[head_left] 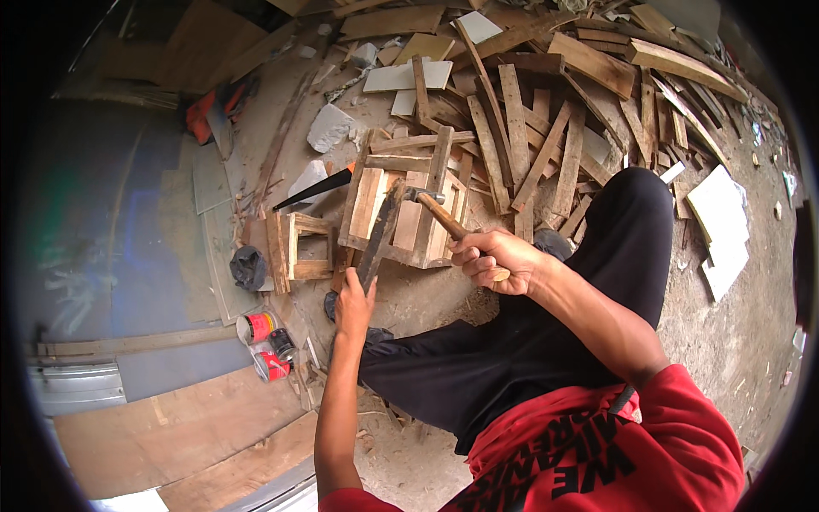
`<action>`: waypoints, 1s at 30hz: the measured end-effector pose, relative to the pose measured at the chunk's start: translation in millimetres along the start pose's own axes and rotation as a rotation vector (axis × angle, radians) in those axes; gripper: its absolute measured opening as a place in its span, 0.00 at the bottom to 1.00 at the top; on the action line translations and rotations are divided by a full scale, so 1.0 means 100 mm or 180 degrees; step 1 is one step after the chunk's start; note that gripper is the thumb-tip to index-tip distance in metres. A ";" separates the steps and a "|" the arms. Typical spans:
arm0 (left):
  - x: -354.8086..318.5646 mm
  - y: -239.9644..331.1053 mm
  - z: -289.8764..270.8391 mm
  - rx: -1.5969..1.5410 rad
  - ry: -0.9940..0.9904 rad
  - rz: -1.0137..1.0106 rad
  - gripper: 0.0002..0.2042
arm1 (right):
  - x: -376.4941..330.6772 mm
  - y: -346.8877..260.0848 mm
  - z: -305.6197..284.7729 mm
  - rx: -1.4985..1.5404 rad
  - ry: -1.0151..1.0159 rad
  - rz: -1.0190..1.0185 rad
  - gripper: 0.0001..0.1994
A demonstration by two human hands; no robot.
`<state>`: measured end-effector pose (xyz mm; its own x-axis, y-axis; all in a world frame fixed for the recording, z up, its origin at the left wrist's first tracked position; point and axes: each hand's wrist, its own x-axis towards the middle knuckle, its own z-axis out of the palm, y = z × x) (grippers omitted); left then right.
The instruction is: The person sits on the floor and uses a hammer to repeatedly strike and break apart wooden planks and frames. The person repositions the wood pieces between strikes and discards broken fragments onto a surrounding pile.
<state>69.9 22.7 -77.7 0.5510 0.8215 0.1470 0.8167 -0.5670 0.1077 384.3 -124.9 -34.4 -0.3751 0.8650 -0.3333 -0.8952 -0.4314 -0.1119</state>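
Note:
My left hand (353, 305) is closed around the lower end of a dark, rough wooden strip (376, 243), which slants upward over a small slatted wooden frame (404, 162). In my right hand (496, 258) is a hammer (444, 218), gripped by its wooden handle. Its metal head lies close beside the strip's upper part; whether they touch, I cannot tell. The frame stands on the ground in front of my legs, built of pale and brown slats. Just left of it, a handsaw (312, 189) with a dark blade leans, its orange handle partly hidden.
A smaller wooden frame (309, 247) stands at the left, near a black plastic bag (248, 268). Red cans (254, 328) sit below it. Scrap wood (533, 128) is heaped ahead, and a broken white board (718, 224) lies at right.

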 end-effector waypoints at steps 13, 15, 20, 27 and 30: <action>0.00 -0.21 -0.04 -0.0563 0.0091 -0.0755 0.23 | -0.26 0.10 0.41 -0.2664 0.0060 -0.0972 0.23; 0.07 -0.11 -0.16 -0.0679 -0.0025 -0.0468 0.18 | -0.07 0.15 0.23 -0.2433 0.0232 -0.1301 0.21; 0.08 -0.01 -0.03 -0.0061 -0.0384 -0.0081 0.18 | 0.34 0.18 -0.23 -0.2811 0.0656 -0.1830 0.13; 0.35 0.09 0.17 0.0624 -0.1101 -0.0059 0.23 | 0.51 0.31 -0.38 -0.2863 0.1658 -0.1837 0.18; 0.29 0.15 0.24 0.0702 -0.1163 -0.0080 0.22 | 0.56 0.33 -0.62 -0.3436 0.1785 -0.1713 0.21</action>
<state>102.2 40.0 -95.5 0.5227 0.8248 -0.2154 0.8259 -0.5526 -0.1120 348.7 -106.0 -114.6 0.3457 0.8811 -0.3226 -0.1634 -0.2820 -0.9454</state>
